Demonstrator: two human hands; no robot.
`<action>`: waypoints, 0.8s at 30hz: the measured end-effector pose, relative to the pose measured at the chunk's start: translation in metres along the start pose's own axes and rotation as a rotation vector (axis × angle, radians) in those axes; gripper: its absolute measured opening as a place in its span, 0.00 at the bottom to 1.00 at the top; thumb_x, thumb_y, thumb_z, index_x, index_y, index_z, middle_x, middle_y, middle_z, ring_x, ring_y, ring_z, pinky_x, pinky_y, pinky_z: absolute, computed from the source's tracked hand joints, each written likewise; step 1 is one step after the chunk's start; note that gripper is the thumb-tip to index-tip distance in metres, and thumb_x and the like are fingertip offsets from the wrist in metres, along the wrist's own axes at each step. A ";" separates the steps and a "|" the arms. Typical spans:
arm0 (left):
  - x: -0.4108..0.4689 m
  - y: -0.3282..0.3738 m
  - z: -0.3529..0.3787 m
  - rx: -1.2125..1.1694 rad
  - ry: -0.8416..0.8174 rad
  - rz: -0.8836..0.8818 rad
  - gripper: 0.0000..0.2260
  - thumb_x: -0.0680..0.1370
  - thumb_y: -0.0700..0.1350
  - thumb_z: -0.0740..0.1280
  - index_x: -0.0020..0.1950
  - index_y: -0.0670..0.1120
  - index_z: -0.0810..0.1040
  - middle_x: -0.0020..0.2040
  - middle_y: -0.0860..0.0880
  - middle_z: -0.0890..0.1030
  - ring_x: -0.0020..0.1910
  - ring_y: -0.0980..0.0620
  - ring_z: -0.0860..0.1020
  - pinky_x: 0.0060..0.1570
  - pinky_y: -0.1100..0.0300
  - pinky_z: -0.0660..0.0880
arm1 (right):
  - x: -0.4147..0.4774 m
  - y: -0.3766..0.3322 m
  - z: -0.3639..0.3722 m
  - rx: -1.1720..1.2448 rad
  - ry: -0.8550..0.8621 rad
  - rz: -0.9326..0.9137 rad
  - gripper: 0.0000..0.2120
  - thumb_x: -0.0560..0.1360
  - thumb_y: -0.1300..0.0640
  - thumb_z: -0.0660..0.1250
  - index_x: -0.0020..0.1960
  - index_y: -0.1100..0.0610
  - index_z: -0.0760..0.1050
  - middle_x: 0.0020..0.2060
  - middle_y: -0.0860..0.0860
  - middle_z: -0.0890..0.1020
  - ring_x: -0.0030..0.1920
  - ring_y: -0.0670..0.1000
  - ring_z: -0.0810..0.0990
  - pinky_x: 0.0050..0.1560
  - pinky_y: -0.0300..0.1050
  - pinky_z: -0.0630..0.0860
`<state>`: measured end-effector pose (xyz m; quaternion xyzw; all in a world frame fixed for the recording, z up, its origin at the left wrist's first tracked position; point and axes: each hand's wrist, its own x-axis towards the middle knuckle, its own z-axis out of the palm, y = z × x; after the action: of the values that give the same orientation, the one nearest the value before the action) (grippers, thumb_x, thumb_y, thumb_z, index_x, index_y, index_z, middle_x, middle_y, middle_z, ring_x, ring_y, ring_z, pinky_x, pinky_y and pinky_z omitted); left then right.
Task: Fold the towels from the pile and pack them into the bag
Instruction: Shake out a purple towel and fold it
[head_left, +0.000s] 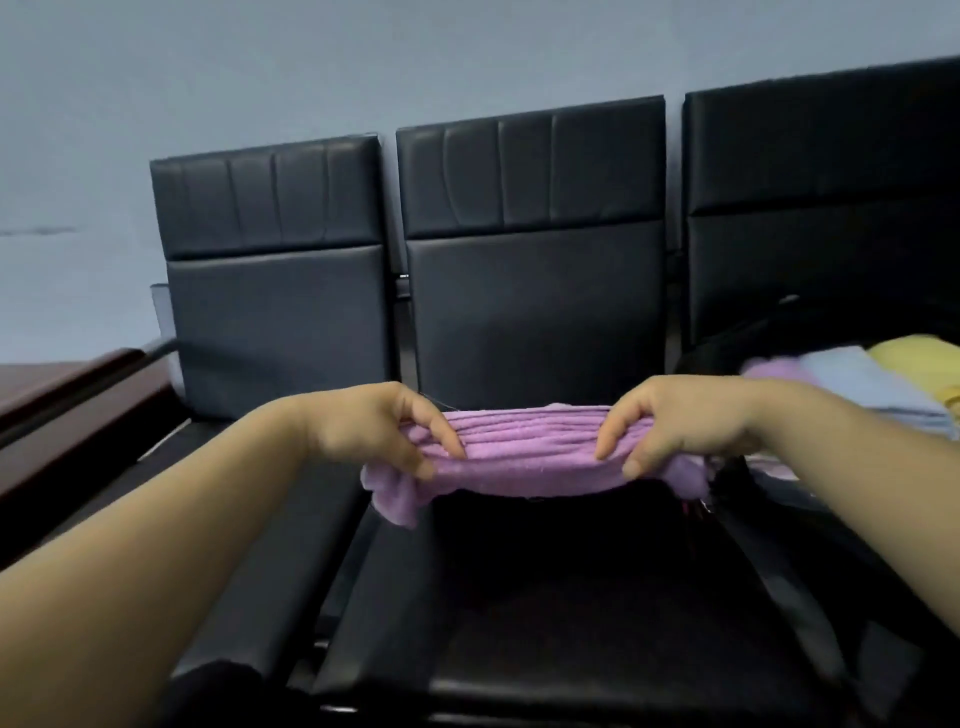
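A purple towel (524, 457) is stretched in the air above the middle black seat. My left hand (379, 426) grips its left end, where a loose corner hangs down. My right hand (680, 426) grips its right end. The cloth is bunched into long creases between the two hands. At the right, on the neighbouring seat, lies the pile of towels (878, 384): purple, light blue and yellow pieces. A dark shape that may be the bag (737, 343) sits behind the pile; I cannot tell it apart from the seat.
Three black padded chairs stand in a row against a pale wall; the middle seat (571, 597) lies under the towel. A dark brown wooden surface (62, 395) juts in at the left.
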<state>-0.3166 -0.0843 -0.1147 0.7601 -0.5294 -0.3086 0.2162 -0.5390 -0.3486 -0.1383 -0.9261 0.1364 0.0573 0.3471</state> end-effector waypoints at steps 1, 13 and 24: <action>0.000 -0.012 0.011 -0.080 -0.065 -0.011 0.13 0.73 0.30 0.74 0.54 0.43 0.85 0.43 0.52 0.86 0.41 0.57 0.83 0.39 0.67 0.78 | 0.002 0.012 0.011 0.084 -0.055 0.044 0.17 0.61 0.52 0.82 0.49 0.44 0.87 0.55 0.57 0.84 0.49 0.59 0.80 0.52 0.56 0.75; 0.073 -0.113 0.092 -0.088 0.139 -0.050 0.15 0.73 0.31 0.73 0.52 0.50 0.87 0.51 0.55 0.87 0.54 0.63 0.82 0.58 0.70 0.74 | 0.049 0.090 0.091 0.115 0.063 0.110 0.11 0.71 0.61 0.78 0.46 0.44 0.85 0.51 0.42 0.84 0.50 0.38 0.81 0.54 0.30 0.74; 0.094 -0.119 0.095 0.073 -0.140 -0.131 0.16 0.73 0.35 0.71 0.48 0.57 0.86 0.50 0.58 0.86 0.52 0.57 0.83 0.60 0.61 0.77 | 0.057 0.101 0.104 0.135 -0.108 0.236 0.11 0.73 0.64 0.76 0.42 0.48 0.86 0.32 0.41 0.82 0.35 0.41 0.79 0.37 0.32 0.74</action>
<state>-0.2795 -0.1315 -0.2830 0.7770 -0.5032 -0.3549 0.1305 -0.5149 -0.3651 -0.2918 -0.8738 0.2289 0.1382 0.4063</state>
